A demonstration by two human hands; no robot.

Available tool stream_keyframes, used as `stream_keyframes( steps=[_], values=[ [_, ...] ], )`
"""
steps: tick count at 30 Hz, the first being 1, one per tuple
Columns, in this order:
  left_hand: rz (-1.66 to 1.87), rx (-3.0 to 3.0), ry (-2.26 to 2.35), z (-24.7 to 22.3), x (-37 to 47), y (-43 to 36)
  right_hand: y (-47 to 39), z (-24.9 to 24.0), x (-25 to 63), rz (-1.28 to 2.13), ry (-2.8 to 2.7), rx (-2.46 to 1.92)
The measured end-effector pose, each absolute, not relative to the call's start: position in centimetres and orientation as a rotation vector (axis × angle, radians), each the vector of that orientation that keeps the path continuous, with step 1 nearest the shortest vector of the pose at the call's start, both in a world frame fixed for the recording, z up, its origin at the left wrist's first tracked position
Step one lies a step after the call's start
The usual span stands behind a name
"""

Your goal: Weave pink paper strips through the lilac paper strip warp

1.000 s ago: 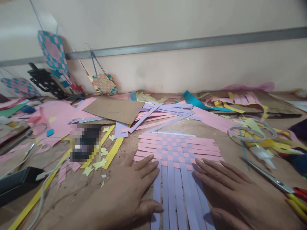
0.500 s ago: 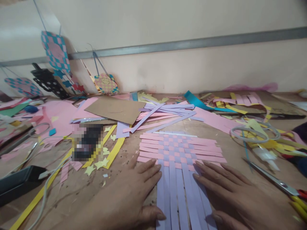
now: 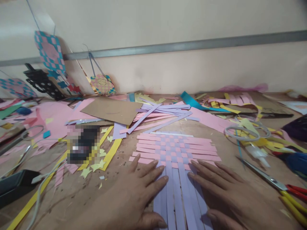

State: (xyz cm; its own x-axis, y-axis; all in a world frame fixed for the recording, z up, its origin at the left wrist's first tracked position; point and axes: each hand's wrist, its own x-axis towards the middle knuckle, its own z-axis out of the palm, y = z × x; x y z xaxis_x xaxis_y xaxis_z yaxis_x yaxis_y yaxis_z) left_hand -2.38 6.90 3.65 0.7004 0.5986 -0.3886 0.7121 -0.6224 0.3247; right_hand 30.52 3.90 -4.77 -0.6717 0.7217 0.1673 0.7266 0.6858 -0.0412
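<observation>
A woven paper mat (image 3: 171,149) of pink and lavender strips lies flat on the table. Loose pink ends stick out at both sides, and long lavender strips (image 3: 177,195) run down towards me. My left hand (image 3: 134,191) is spread flat, its fingertips on the lower left corner of the weave and its thumb on the outer lavender strip. Over the lower right corner lies my right hand (image 3: 227,188), fingers stretched out, its thumb beside the right-hand strips. Neither hand grips anything.
Scissors (image 3: 271,179) lie at the right, near a coiled cable (image 3: 242,133) and a glue bottle (image 3: 260,155). Brown cardboard (image 3: 111,110) and loose lavender strips (image 3: 165,110) are behind the mat. To the left are yellow strips (image 3: 112,151), paper stars (image 3: 97,164) and a black device (image 3: 19,185).
The view has shifted slightly to the right. The fingers of my left hand have spread a little and reach further over the left lavender strips. My right hand remains flat at the right corner.
</observation>
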Motion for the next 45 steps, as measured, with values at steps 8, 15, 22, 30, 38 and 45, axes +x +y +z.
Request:
stream_keyframes(
  steps=[8, 15, 22, 30, 38, 45],
  values=[
    [-0.356, 2.436, 0.977, 4.7, -1.2, 6.8, 3.6, -4.4, 30.3, 0.211, -2.723, -1.281],
    [-0.369, 2.454, 0.962, 4.4, -1.2, 6.5, 3.7, -4.5, 30.2, 0.28, -2.707, -1.294],
    [-0.372, 2.498, 0.949, 4.5, -1.3, 6.4, 3.3, -4.6, 30.3, 0.264, -2.69, -1.29],
    [-0.32, 2.494, 0.936, 3.8, -1.7, 6.6, 3.5, -3.6, 29.6, 0.324, -2.716, -1.265],
    [-0.116, 2.554, 1.102, 0.3, -3.1, 7.7, 3.6, -3.7, 29.5, 0.305, -2.588, -1.425],
    [-0.156, 2.517, 1.114, -1.0, -3.2, 8.1, 3.8, -3.6, 29.2, 0.323, -2.602, -1.518]
  ],
)
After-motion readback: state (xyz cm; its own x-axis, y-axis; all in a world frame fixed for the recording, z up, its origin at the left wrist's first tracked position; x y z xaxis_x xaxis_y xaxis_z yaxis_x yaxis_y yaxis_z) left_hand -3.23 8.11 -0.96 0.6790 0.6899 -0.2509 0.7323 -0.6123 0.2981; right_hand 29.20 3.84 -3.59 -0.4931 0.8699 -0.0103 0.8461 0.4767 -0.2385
